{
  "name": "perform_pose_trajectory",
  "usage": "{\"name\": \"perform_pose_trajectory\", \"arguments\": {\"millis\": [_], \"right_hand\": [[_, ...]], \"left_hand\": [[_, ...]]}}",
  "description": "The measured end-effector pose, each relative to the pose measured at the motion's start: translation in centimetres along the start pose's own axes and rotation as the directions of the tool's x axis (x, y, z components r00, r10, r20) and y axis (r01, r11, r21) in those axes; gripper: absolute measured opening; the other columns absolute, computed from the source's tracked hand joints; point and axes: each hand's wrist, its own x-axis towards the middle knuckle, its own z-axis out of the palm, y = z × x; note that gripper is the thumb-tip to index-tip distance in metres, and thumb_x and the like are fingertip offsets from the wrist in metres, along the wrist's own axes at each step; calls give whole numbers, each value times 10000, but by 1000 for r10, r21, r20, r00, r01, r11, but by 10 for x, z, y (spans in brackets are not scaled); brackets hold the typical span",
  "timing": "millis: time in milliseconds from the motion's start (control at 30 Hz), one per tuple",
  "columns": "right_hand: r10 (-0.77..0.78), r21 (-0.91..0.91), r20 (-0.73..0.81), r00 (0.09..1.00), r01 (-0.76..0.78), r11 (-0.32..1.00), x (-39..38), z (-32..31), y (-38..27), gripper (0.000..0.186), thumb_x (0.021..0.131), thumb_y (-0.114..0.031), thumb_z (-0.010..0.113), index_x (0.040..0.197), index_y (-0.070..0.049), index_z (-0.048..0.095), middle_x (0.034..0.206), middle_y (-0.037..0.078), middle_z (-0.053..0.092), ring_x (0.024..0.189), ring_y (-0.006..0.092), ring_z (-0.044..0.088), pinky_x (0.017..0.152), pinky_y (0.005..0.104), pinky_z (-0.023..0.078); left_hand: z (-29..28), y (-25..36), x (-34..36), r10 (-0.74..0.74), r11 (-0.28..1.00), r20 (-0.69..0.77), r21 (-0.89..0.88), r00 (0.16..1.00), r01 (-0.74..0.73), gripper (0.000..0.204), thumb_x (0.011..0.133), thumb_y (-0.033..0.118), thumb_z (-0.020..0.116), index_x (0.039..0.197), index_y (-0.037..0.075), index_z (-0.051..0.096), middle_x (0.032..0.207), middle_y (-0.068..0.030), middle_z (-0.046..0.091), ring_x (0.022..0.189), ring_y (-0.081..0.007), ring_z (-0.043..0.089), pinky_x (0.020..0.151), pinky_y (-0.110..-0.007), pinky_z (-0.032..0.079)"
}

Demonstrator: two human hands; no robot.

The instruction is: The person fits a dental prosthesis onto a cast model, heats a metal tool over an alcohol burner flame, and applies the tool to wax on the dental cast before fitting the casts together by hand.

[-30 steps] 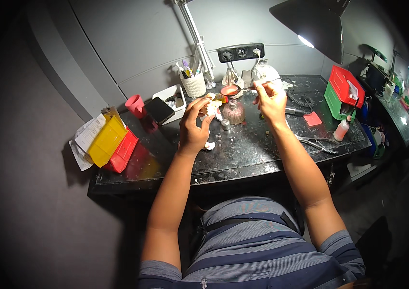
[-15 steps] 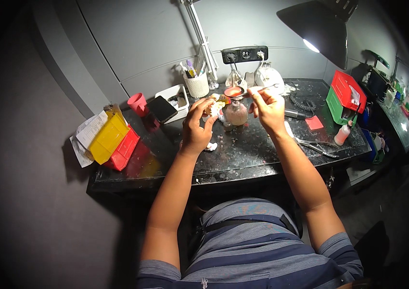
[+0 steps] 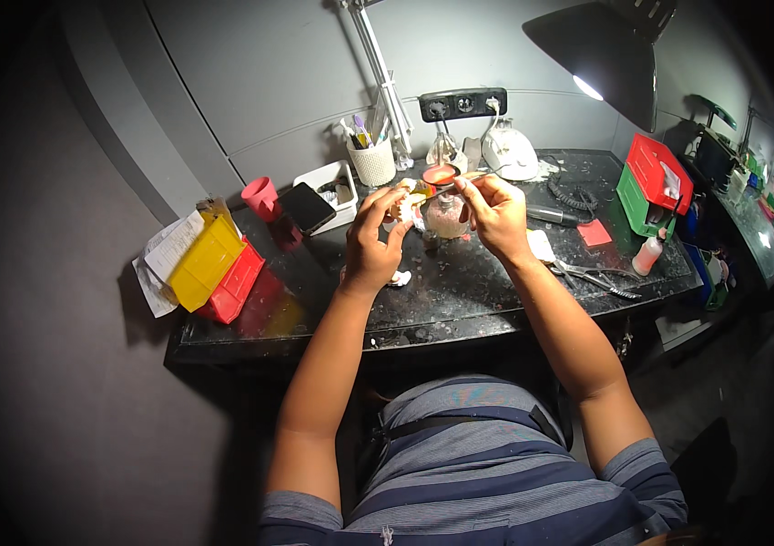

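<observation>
My left hand [image 3: 373, 238] is closed on a small cream-coloured dental model [image 3: 402, 209], held up over the middle of the bench. My right hand [image 3: 500, 218] pinches a thin wax knife [image 3: 450, 187]; most of the tool is hidden by the fingers or too small to make out. Its tip end lies by a small round dish of red wax [image 3: 442, 174]. Just below that dish stands a squat glass bottle [image 3: 446, 218] with pinkish contents, partly behind my right fingers.
On the black bench [image 3: 332, 314] stand a pink cup [image 3: 261, 197], a white tray [image 3: 344, 207] with a dark phone-like slab [image 3: 308, 207], and a pen holder [image 3: 372, 166]. Stacked bins flank both sides, yellow [image 3: 206, 259] at left, red [image 3: 656, 173] at right. Pliers [image 3: 598, 277] lie right. A lamp [image 3: 601, 55] hangs above.
My right hand has moved a little left and down, bringing the wax knife lower against the red wax dish. My left hand and the dental model have hardly moved.
</observation>
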Motion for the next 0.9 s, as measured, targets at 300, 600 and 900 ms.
{"name": "perform_pose_trajectory", "arguments": {"millis": [300, 600, 900], "right_hand": [[24, -151, -224, 974, -59, 987, 22, -32, 11, 172, 944, -130, 671, 874, 23, 707, 714, 37, 684, 557, 62, 580, 474, 236, 459], [45, -116, -248, 968, -76, 990, 24, -34, 17, 181, 943, -135, 673, 895, 37, 701, 766, 61, 710, 550, 82, 591, 463, 228, 459], [83, 45, 43, 996, -85, 995, 6, -19, 8, 182, 962, -152, 663, 897, 15, 695, 710, 38, 685, 494, 41, 528, 430, 209, 379]], "left_hand": [[1, 0, 0, -9, 1000, -12, -3, 1000, 9, 477, 774, -121, 707, 1221, -4, 589, 1237, -140, 608, 1067, -208, 644, 897, -310, 547], [1, -5, -2, -8, 1000, -18, 11, 1000, 8, 486, 781, -114, 709, 1237, -4, 583, 1244, -144, 603, 1063, -207, 648, 876, -301, 555], [2, -3, 0, 2, 1000, -3, 29, 1000, -2, 475, 778, -108, 714, 1225, -3, 590, 1237, -153, 612, 1077, -219, 649, 883, -305, 556]]}}
